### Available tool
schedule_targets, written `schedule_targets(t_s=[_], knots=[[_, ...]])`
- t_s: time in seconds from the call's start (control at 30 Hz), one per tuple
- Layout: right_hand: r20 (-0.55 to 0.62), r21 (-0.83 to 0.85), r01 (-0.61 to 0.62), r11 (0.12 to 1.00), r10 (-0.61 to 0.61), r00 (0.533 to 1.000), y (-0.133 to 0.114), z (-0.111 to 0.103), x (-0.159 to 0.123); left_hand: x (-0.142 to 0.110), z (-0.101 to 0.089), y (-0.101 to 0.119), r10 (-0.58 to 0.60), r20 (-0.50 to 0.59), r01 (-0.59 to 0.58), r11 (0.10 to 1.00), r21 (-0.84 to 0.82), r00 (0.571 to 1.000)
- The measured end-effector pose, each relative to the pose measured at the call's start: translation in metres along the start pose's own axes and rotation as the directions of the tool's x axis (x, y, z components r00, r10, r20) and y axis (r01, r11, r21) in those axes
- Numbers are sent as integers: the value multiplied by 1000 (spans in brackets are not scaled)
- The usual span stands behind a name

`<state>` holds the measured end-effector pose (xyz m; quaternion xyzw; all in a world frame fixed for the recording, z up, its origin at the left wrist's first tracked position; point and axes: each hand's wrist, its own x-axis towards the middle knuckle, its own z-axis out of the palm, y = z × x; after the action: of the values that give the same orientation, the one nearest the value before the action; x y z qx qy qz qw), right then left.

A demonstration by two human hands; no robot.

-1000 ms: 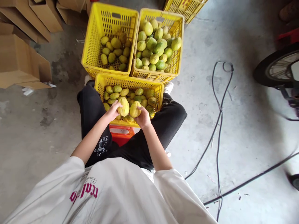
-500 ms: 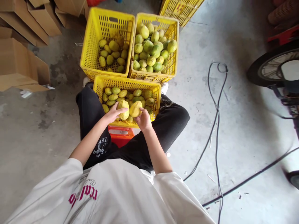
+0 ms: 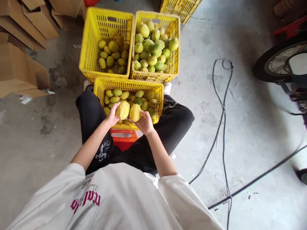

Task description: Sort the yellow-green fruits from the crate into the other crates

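My left hand [image 3: 112, 116] is closed round a yellow papaya [image 3: 122, 110], gripping it from its left side. In my right hand [image 3: 145, 123] is a second yellow papaya [image 3: 135, 112], a bit smaller and held from the right and below. The two fruits are side by side, almost touching, above the near yellow crate [image 3: 128, 82] between my legs. Several green-yellow papayas [image 3: 115, 99] lie in that crate, partly hidden by my hands and the held fruit.
Beyond stand a yellow crate [image 3: 92, 41] with a low layer of papayas and a fuller yellow crate [image 3: 177, 48]. A red stool [image 3: 124, 139] shows beneath me. Cardboard boxes [image 3: 20, 68] lie left; a black cable [image 3: 223, 115] and a wheel [image 3: 271, 60] are right.
Both papayas have been turned in my hands. The right-hand one has shifted slightly left, and its fingers now reach further underneath. The whole view has shifted slightly.
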<state>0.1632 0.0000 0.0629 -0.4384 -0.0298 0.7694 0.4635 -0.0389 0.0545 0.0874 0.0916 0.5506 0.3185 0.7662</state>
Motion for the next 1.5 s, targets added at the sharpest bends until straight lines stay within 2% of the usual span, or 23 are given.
schedule_targets(t_s=[0.1, 0.27, 0.5, 0.7, 0.9, 1.0, 1.1, 1.2, 1.37, 1.5], knots=[[12, 13, 45, 999, -46, 999, -2, 0, 1, 0, -2, 6, 6, 18, -4, 995, -101, 1000], [-124, -44, 85, 995, -90, 988, -3, 9, 1, -4, 4, 6, 0, 12, 2, 987, -163, 1000], [-190, -125, 76, 989, -100, 977, 0, 5, 2, -7, 4, 0, 64, 20, -66, 994, 90, 998], [-81, -120, 81, 989, -91, 993, -1, 3, 2, -17, 1, 4, 100, 75, -111, 979, 171, 992], [49, -180, 45, 983, -36, 998, 0, 9, -4, -36, -15, 9, 99, 104, -119, 973, 200, 990], [43, -173, 11, 985, -3, 999, 1, 9, -6, -44, -23, 11, 89, 75, -103, 972, 212, 993], [-10, -156, 7, 988, -9, 1000, 1, 7, -4, -48, -26, 13, 75, 33, -80, 974, 210, 997], [-16, -111, 0, 994, -2, 1000, 1, 5, 0, -50, -24, 15, 63, 10, -63, 985, 161, 998], [61, 5, -8, 1000, 7, 998, 0, 6, -3, -49, -15, 16, 96, -20, -97, 994, -41, 995], [108, -66, 42, 997, -34, 994, -2, 10, -11, -45, -11, 15, 127, -49, -132, 984, -118, 991]])
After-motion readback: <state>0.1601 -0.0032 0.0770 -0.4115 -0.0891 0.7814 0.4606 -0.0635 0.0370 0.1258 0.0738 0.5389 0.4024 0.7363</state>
